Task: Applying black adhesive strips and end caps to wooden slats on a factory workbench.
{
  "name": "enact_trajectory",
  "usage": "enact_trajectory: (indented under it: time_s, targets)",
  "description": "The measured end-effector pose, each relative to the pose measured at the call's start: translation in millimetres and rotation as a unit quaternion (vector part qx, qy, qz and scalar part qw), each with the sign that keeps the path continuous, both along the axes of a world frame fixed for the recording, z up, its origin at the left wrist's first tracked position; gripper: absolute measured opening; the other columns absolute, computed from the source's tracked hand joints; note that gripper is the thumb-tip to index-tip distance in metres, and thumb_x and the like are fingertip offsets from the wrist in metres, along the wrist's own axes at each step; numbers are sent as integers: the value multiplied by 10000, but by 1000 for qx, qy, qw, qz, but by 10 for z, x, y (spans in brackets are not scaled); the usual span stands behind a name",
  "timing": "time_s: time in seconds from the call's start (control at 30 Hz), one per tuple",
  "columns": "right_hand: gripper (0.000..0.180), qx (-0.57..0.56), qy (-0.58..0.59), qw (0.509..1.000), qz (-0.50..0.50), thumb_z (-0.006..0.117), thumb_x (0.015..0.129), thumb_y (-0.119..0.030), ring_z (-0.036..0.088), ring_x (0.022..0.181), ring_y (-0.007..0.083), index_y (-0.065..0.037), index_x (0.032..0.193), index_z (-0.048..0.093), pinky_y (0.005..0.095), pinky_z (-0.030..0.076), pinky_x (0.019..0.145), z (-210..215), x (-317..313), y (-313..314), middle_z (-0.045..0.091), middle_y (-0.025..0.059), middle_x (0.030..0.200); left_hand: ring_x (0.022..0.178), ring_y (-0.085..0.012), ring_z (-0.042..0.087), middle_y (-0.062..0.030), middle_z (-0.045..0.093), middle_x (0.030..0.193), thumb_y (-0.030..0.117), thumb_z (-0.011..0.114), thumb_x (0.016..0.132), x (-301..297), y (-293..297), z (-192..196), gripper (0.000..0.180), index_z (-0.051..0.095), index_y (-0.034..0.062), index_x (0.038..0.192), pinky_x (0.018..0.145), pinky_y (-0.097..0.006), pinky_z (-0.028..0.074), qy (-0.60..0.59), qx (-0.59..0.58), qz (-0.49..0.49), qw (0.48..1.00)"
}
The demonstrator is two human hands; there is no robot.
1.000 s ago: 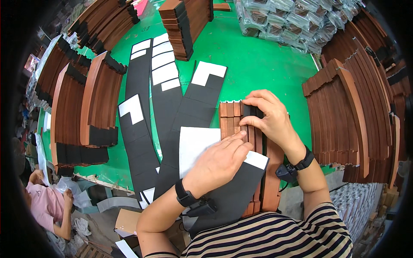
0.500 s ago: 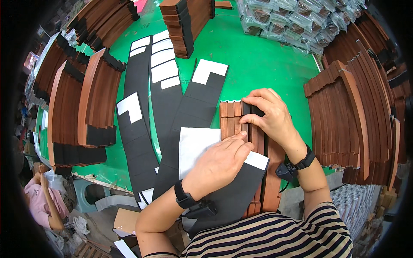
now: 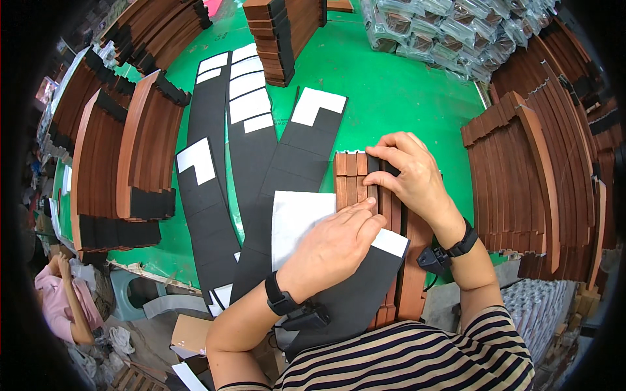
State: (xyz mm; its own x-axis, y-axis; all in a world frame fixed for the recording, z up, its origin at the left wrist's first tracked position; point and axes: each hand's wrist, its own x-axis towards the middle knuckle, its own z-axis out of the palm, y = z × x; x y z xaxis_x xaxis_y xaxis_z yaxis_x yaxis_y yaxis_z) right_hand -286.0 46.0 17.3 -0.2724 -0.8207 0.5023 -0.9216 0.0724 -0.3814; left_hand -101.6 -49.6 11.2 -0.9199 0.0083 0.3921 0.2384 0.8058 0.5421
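Several reddish-brown wooden strips (image 3: 350, 177) lie side by side before me, notched at their far ends. My right hand (image 3: 414, 173) pinches a small black foam strip (image 3: 373, 165) at the far end of one of them, index finger at its far edge and thumb nearer me. Stretched out across the wood just below, my left hand (image 3: 339, 244) rests its fingertips on the strip near the right thumb. Beneath my left hand and forearm lies a black foam sheet (image 3: 352, 287) with white backing (image 3: 293, 221) showing at its far part. Both wrists wear black bands.
More black foam sheets (image 3: 251, 150) with white patches lie on the green tabletop (image 3: 391, 98). Stacked wooden pieces stand at left (image 3: 98, 169), far middle (image 3: 270, 45) and right (image 3: 508, 182). Plastic-wrapped bundles (image 3: 450, 32) are piled at the back. A person in pink (image 3: 68, 300) is at lower left.
Both hands keep almost the same position on the wood and the foam strip. The view has shifted very slightly. The person in pink has moved a little.
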Motion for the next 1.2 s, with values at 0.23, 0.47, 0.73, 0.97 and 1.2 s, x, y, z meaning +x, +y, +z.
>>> enact_trajectory:
  time_s: [0.23, 0.47, 0.73, 0.97, 1.2]
  targets:
    - [403, 16, -19, 1000, 5, 828, 680, -261, 597, 917, 282, -52, 1006, 714, 388, 495, 802, 52, -15, 8, 632, 91, 989, 1080, -362, 638, -226, 624, 1104, 18, 667, 815, 0, 3, 7, 294, 563, -2, 1089, 889, -408, 540, 0, 1, -1, 1000]
    - [399, 22, -10, 1000, -3, 833, 674, -252, 598, 917, 278, -52, 1000, 721, 388, 495, 804, 44, 3, -1, 636, 87, 991, 1076, -356, 640, -221, 627, 1095, 17, 663, 816, -7, 3, 10, 289, 566, 0, 1088, 883, -406, 543, -2, 1, 2, 1000]
    - [405, 29, -3, 999, -15, 836, 662, -250, 595, 918, 267, -53, 998, 725, 381, 489, 799, 42, -10, 1, 637, 77, 991, 1059, -350, 650, -221, 635, 1086, 12, 653, 816, -31, 16, 46, 257, 582, -2, 1063, 864, -401, 548, 1, -8, 5, 1000]
    - [565, 14, 14, 1000, -20, 869, 614, -284, 602, 958, 293, -28, 1085, 692, 387, 501, 809, 27, 36, 18, 646, 105, 1027, 1039, -348, 654, -228, 634, 1121, 30, 652, 822, -8, 38, 13, 255, 590, 3, 1068, 849, -397, 550, -3, -18, 20, 1000]
    - [405, -16, -26, 1000, 5, 827, 702, -209, 609, 980, 295, -31, 1037, 685, 396, 484, 841, -27, 16, 80, 665, 110, 1084, 1033, -340, 658, -219, 636, 1106, 30, 653, 830, -13, 59, -2, 233, 592, 3, 1054, 845, -385, 550, -3, -27, 24, 999]
